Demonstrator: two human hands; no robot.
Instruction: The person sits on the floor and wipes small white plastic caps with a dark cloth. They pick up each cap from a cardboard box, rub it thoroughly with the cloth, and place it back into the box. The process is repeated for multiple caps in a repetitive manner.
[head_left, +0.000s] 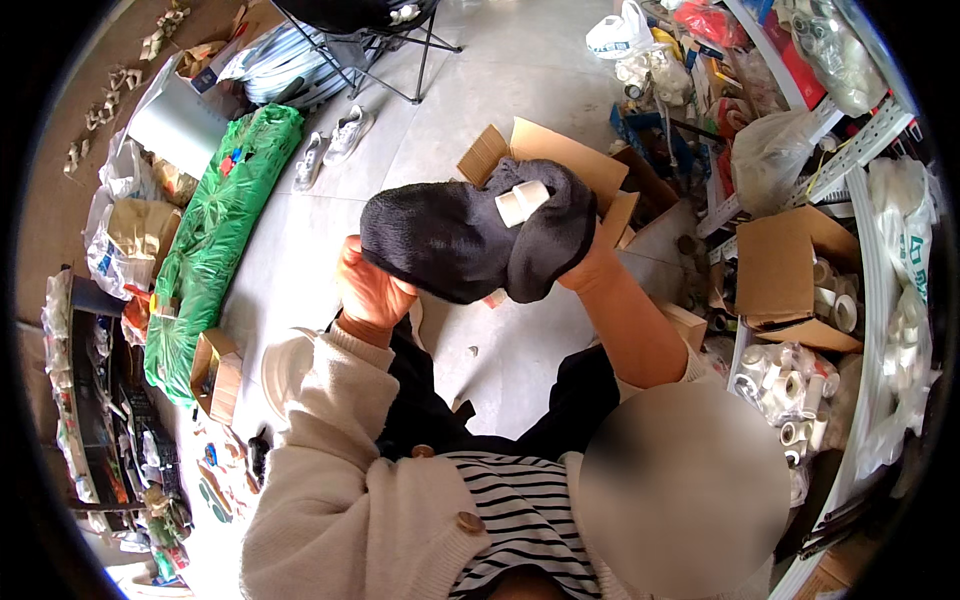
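Note:
Both my hands hold up a dark cloth item (427, 232), soft and bunched, perhaps a cap or a bag; its exact kind I cannot tell. My left hand (373, 289) grips its left lower edge, fingers partly hidden by the cloth. At the right side my right hand (589, 262) holds it, with the fingers mostly behind the fabric. A short white plastic pipe fitting (523, 203) lies on top of the cloth, right of its middle. Behind the cloth stands an open cardboard box (570, 154), its inside hidden.
At the left lies a long green plastic-wrapped bundle (217, 232), near grey shoes (349, 135). A folding chair (360, 15) stands beyond. Shelves at the right carry a cardboard box (776, 266) of white fittings and a bag of fittings (784, 379). A round white container (289, 367) is beside my left sleeve.

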